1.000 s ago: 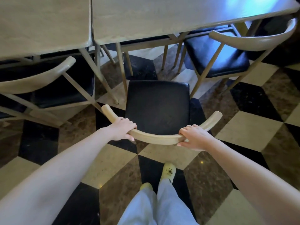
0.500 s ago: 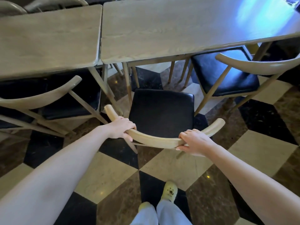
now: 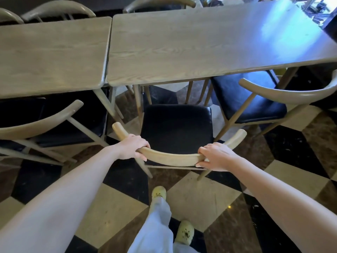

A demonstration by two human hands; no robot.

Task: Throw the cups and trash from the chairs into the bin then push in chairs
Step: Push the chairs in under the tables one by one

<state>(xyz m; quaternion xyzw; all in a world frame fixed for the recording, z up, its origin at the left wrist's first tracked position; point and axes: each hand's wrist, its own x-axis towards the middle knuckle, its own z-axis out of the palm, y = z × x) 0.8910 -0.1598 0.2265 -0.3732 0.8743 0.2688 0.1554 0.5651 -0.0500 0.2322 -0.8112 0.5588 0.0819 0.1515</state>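
A chair with a black seat [image 3: 176, 128] and a curved pale wooden backrest [image 3: 171, 158] stands in front of me, facing the right-hand table [image 3: 200, 44]. My left hand [image 3: 132, 148] grips the backrest on its left part and my right hand [image 3: 216, 156] grips its right part. The seat's front edge sits just short of the table's near edge. The seat carries no cups or trash. No bin is in view.
A second table [image 3: 51, 53] adjoins on the left. Similar chairs stand left [image 3: 36, 125] and right [image 3: 284, 92] of mine, partly tucked under. More chair backs [image 3: 54, 10] show beyond the tables. The floor is checkered tile; my feet in yellow shoes [image 3: 185, 232] are below.
The chair has slid forward toward the table with both hands on its backrest, and I have stepped after it. More of the tabletops now shows.
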